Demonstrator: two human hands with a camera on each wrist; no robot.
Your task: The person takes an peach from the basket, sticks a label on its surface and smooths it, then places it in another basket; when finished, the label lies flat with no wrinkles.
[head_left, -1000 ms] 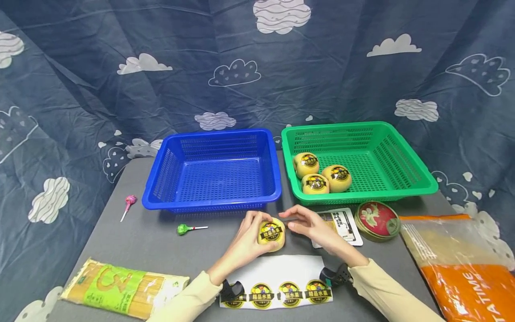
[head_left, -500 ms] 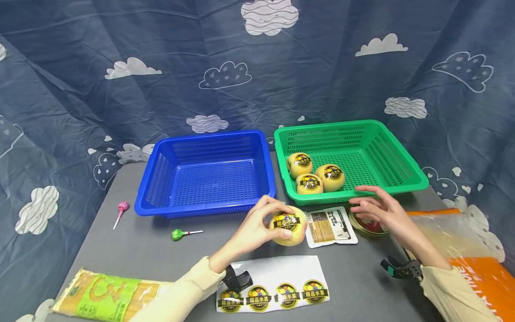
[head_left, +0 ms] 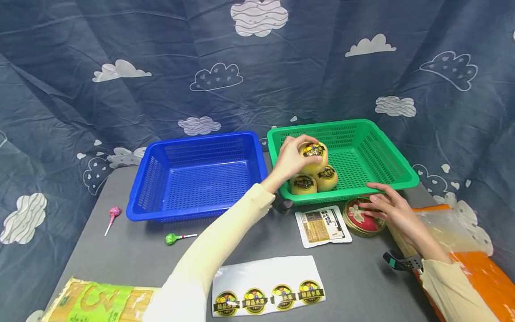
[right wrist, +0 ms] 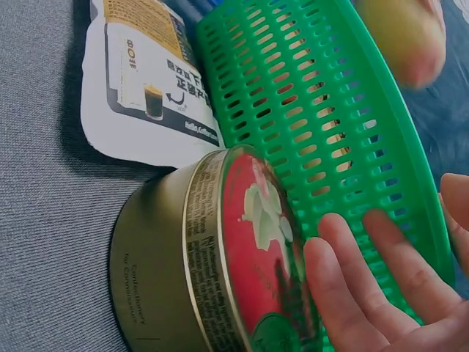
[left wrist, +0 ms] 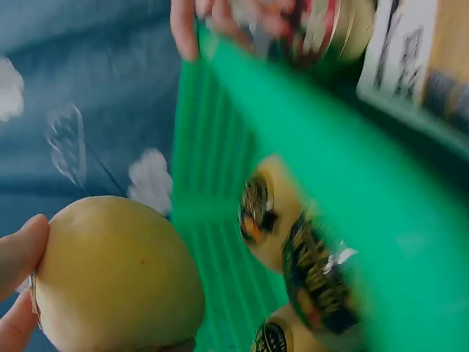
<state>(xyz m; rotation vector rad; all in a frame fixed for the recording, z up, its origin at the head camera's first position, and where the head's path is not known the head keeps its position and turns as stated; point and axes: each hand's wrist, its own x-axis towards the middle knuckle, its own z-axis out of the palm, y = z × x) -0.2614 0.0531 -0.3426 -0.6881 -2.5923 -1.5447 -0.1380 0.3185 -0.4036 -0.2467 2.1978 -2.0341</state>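
Note:
My left hand [head_left: 289, 156] grips a yellow apple [head_left: 313, 168] with a black fruit sticker, held above the left part of the green basket [head_left: 350, 166]. In the left wrist view, this apple [left wrist: 121, 275] is clear of the basket. Below it lie similar stickered apples [left wrist: 272, 213]; the head view shows two, the left wrist view three. Loosely bent, my right hand [head_left: 396, 217] hovers by the basket's front right rim, over a red round tin [head_left: 356, 223]. Nothing is in its fingers; whether they touch the rim is unclear.
A blue basket [head_left: 205, 183] stands left of the green one. In front lie a coffee packet [head_left: 322, 226], a sheet of stickers [head_left: 265, 273], a green lollipop [head_left: 171, 238], a pink lollipop [head_left: 114, 212], a noodle pack [head_left: 96, 302] and an orange-and-clear bag [head_left: 483, 277].
My left hand has carried the apple from the table's middle up and right, over the green basket. My right hand has let go of the apple's side and moved right to the tin.

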